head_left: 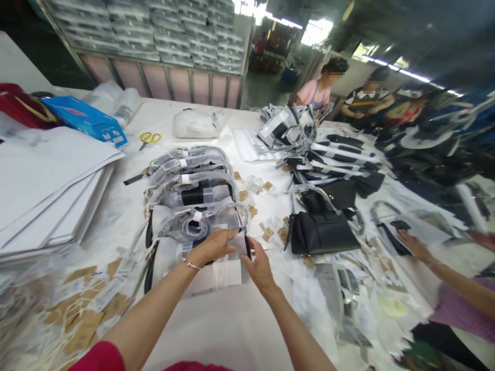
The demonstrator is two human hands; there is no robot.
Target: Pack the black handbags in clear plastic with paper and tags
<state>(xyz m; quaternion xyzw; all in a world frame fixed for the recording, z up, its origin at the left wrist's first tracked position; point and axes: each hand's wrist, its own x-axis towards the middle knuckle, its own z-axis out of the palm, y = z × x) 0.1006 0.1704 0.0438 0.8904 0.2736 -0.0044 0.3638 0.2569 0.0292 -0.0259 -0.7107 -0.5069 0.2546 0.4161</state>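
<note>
A handbag in pale wrapping (220,275) lies in front of me, the nearest of a row of wrapped bags (189,180). My left hand (216,246) reaches over its top, fingers closed at a small white wrapping piece (238,242) by the right end. At that same end, my right hand (260,264) pinches the bag's narrow black edge (248,247) between thumb and fingers. Clear plastic covers the handles of the row, with white bands around some of them. My fingers partly hide the bag's corner.
Black handbags (323,232) lie to the right, where a co-worker's hand (415,245) rests on another bag. White board sheets (50,180) are stacked left, near yellow-handled scissors (149,138) and a blue box (85,118). Brown tags (87,319) litter the table.
</note>
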